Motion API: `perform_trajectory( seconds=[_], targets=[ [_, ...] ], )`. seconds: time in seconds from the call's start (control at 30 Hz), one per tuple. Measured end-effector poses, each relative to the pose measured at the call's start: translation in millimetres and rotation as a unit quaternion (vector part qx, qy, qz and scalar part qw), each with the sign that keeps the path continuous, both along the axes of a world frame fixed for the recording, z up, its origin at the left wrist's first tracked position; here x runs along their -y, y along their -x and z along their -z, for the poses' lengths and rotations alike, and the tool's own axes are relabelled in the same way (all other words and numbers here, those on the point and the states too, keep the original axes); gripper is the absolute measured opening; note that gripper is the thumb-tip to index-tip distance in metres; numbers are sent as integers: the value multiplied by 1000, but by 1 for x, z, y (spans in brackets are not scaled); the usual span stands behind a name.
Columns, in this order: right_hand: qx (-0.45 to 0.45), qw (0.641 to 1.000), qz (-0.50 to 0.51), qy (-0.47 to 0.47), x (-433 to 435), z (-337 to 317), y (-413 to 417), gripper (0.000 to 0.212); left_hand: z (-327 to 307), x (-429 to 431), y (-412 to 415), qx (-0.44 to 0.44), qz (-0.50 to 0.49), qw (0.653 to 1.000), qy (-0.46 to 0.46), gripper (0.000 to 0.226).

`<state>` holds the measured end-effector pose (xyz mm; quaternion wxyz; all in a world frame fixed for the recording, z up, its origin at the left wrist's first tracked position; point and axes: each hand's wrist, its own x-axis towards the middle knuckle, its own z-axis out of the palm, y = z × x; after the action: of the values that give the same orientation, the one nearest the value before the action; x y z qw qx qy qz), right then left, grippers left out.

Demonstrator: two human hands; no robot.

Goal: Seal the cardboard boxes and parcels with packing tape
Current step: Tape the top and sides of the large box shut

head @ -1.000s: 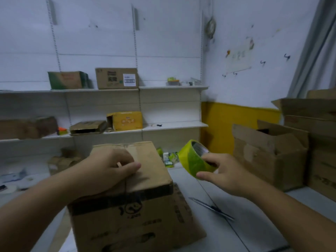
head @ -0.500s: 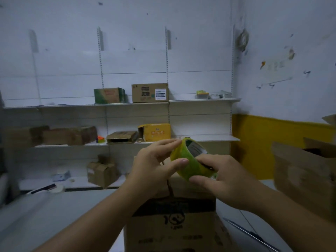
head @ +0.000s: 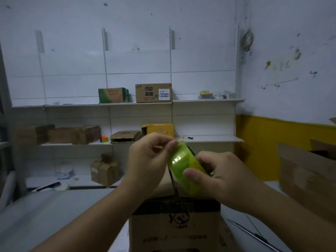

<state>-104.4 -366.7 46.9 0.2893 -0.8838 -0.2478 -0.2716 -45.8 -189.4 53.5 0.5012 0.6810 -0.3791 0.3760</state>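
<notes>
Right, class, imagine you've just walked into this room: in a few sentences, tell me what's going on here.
A person is getting packing tape ready. Their right hand grips a yellow-green tape roll, held over a cardboard box on the table. The left hand pinches at the roll's upper edge with thumb and fingers, seemingly picking at the loose end. No yellow-green strip shows on the box yet.

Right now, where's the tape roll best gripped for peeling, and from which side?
Grip the tape roll from the right, as the right hand does: thumb on the outer band, fingers behind toward the core. Its curved face tilts toward the camera, leaving the upper-left edge free, where the left hand pinches.
</notes>
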Motion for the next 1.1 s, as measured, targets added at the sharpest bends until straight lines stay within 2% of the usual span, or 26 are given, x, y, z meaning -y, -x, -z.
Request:
perform_trajectory(
  seconds=[0.1,0.17,0.27,0.33,0.37,0.5,0.57,0.63,0.67,0.73,0.83,0.9,0.97,1.03,1.07,1.1],
  targets=[
    [-38,998,-49,9,5,-12,12,40,-27,-15,8,3,-50,998,-42,19],
    [-34,995,-87,-15,4,-18,24,30,-46,-24,17,-34,-36,995,-90,18],
    [-18,986,-117,-116,-13,-19,46,32,-65,-32,29,-81,9,990,-116,12],
    [-39,976,-105,-186,-28,-11,58,31,-75,-35,34,-116,24,985,-128,8],
    [-67,968,-94,-222,-34,-6,62,30,-79,-36,36,-132,26,982,-129,7],
    [-255,925,-78,-270,-44,22,72,60,-95,-46,41,-136,11,985,-107,5],
    [-324,890,-131,-294,-49,37,80,50,-97,-48,40,-149,-9,980,-131,6],
    [-391,846,-186,-310,-54,49,85,55,-93,-47,38,-184,-27,969,-162,10],
    [-402,844,-176,-307,-58,61,80,58,-91,-46,37,-196,-40,964,-174,11],
    [-409,845,-171,-300,-64,79,79,40,-85,-42,35,-204,-83,953,-208,12],
    [-422,823,-125,-359,-70,83,73,21,-81,-41,30,-188,-129,941,-250,9],
    [-400,819,-122,-393,-67,84,80,23,-84,-43,23,-185,-115,947,-237,5],
    [-381,819,-113,-415,-69,90,93,11,-94,-48,13,-188,-90,964,-167,7],
    [-378,839,-104,-377,-75,104,89,54,-103,-47,2,-190,-77,971,-122,8],
    [-369,847,-80,-374,-75,113,88,71,-104,-44,-3,-196,-85,967,-138,8],
    [-368,846,-70,-380,-75,117,89,77,-103,-39,-9,-205,-95,960,-164,7]
  ],
)
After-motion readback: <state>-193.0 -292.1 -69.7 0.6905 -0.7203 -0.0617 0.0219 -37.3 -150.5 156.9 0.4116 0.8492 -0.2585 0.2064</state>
